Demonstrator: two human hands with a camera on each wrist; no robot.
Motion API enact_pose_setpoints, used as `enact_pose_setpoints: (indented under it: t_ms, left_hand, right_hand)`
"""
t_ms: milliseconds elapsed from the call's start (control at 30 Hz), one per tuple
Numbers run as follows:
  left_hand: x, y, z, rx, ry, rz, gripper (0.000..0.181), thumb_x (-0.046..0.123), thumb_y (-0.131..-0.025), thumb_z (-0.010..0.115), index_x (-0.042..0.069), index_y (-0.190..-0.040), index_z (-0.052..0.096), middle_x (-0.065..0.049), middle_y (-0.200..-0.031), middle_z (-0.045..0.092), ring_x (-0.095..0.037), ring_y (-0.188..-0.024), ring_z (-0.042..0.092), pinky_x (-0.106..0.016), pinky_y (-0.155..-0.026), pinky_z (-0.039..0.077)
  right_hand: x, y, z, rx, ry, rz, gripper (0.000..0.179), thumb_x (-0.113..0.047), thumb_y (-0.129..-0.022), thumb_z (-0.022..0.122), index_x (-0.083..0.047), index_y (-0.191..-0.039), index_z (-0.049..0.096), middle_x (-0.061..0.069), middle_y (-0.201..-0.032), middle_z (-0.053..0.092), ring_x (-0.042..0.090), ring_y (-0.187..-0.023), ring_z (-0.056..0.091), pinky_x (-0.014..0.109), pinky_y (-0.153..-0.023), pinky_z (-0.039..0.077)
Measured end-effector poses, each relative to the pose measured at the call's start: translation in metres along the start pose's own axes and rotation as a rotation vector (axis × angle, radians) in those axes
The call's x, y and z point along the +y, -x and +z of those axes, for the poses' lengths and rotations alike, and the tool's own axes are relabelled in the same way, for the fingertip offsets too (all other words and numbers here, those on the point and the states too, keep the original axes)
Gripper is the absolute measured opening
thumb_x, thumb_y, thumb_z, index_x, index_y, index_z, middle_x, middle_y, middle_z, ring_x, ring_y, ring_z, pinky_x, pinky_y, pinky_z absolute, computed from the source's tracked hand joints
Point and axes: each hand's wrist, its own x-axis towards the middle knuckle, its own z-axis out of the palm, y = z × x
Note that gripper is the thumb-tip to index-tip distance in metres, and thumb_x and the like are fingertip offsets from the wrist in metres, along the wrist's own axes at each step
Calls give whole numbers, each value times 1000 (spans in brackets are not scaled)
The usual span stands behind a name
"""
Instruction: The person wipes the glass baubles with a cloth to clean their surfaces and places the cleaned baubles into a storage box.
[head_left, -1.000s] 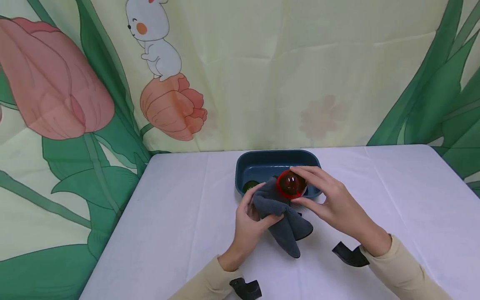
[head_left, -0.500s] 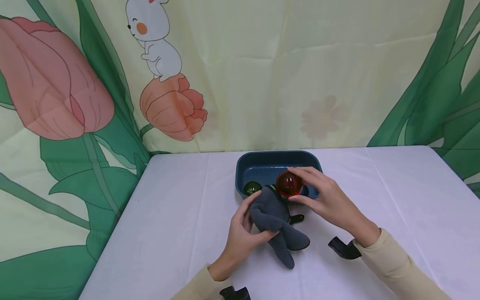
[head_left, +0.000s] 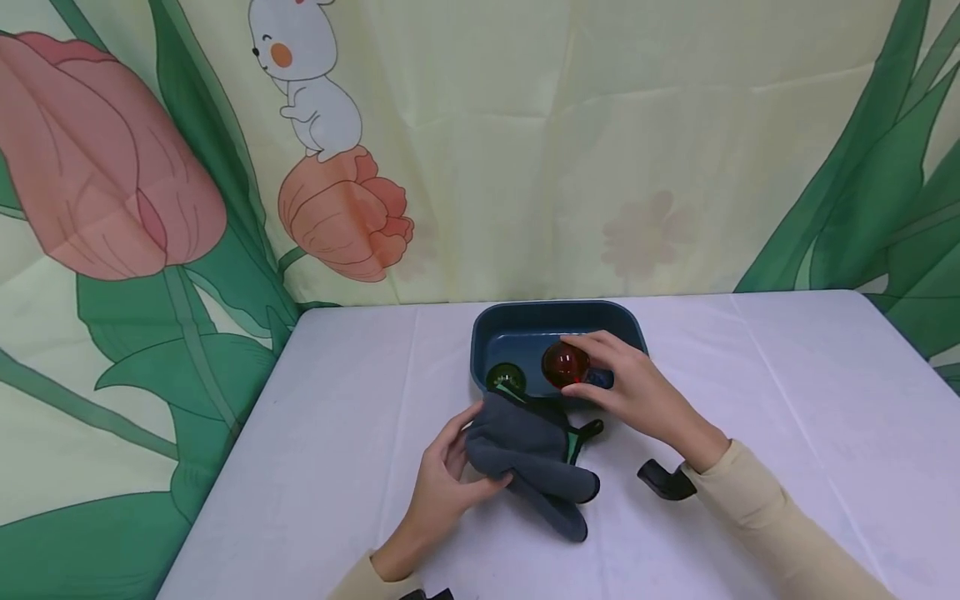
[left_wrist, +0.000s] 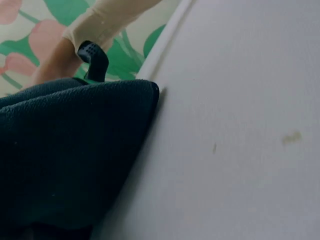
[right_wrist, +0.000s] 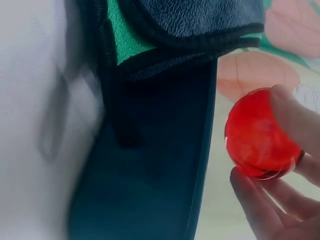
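My right hand (head_left: 637, 387) pinches a clear red ball (head_left: 564, 365) between thumb and fingers above the dark blue tray (head_left: 555, 310). In the right wrist view the red ball (right_wrist: 257, 132) shows in the fingertips, above the tray's wall (right_wrist: 200, 180). On the near side of the tray, my left hand (head_left: 446, 479) holds a folded grey-blue cloth (head_left: 525, 437) with black edging and a green underside. A black loop (head_left: 589, 431) sticks out from the cloth. The cloth (left_wrist: 75, 145) fills the left side of the left wrist view, hiding the left fingers.
Inside the tray, a green clear ball (head_left: 506, 377) lies at the near left, and a dark blue round thing (head_left: 600, 377) is partly hidden behind the right fingers. A white cloth covers the table (head_left: 360, 400). Behind it hangs a printed curtain (head_left: 487, 167).
The cloth has come down toward me and left, away from the red ball, with my left hand. My right hand has moved slightly left with the ball. The green ball shows more fully.
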Motion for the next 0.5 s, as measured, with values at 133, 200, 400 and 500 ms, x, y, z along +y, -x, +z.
enact_pose_setpoints:
  t_ms: [133, 200, 400, 500]
  left_hand:
    - [1, 4, -8, -12, -31, -53, 89, -5, -72, 84, 10, -149, 41, -15, -148, 47, -19, -127, 55, -21, -106, 46]
    - [2, 6, -11, -15, -50, -86, 92, -3, -72, 85, 12, -150, 40, -12, -149, 46, -18, -128, 54, -20, -106, 46]
    - [-3, 15, -21, -35, -76, -153, 92, 1, -73, 86, 15, -150, 39, -10, -151, 43, -16, -131, 52, -18, -108, 43]
    - [-4, 17, -25, -40, -82, -185, 91, 3, -73, 86, 17, -150, 40, -9, -151, 43, -15, -133, 50, -18, -109, 41]
  right_hand:
    - [1, -5, 3, -55, 16, 45, 65, -23, -84, 80, -6, -141, 54, 9, -127, 59, 25, -108, 64, 42, -89, 58]
    - [2, -8, 6, -85, 32, 66, 65, -26, -86, 77, -6, -142, 52, 11, -128, 59, 27, -109, 63, 43, -89, 58]
    - [3, -13, 11, -151, 86, 101, 64, -26, -87, 76, -5, -142, 52, 13, -126, 59, 26, -107, 61, 43, -86, 57]
    - [4, -16, 11, -155, 111, 95, 63, -24, -86, 77, -5, -141, 53, 14, -126, 59, 27, -108, 61, 42, -85, 57]
